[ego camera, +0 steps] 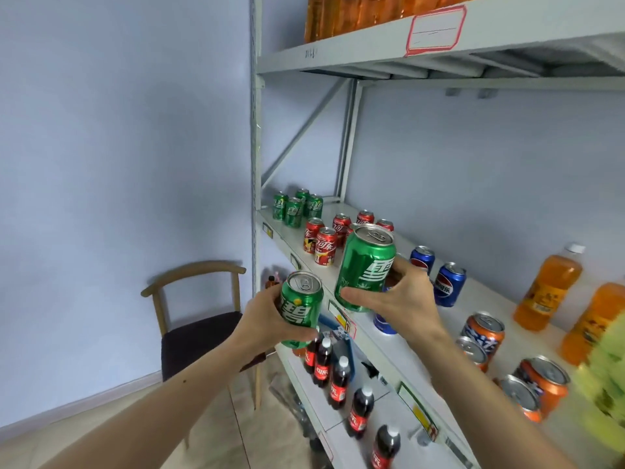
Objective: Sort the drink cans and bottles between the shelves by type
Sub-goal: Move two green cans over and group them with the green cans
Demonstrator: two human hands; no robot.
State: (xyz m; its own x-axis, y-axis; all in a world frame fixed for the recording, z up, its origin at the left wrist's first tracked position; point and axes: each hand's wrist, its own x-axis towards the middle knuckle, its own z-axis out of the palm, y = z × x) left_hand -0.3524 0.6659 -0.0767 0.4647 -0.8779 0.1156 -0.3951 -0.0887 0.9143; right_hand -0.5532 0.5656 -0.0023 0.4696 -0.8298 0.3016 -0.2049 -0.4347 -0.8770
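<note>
— What fills the view?
— A grey metal shelving unit (pixel 372 45), with packs of orange bottles (pixel 355 11) on its top level. On the middle shelf (pixel 490 299) the drinks stand in clusters: green cans (pixel 294 206) at the far left end, red cola cans (pixel 324 240) next, then blue cans (pixel 439 275), orange cans (pixel 507 360) nearest, and two orange bottles (pixel 548 289) towards the wall. Small cola bottles (pixel 338 377) stand in a line on the lower shelf.
— Anything beside the unit?
— A wooden chair (pixel 199 319) with a dark seat, against the wall on the left.
— And the hands?
— The right hand (pixel 402 296) grasps a green can (pixel 367 265), upright with a slight tilt, held in the air in front of the red cans. The left hand (pixel 267 319) is wrapped round a second green can (pixel 301 306) (its fingers are hidden behind it), held lower, off the front edge of the middle shelf.
</note>
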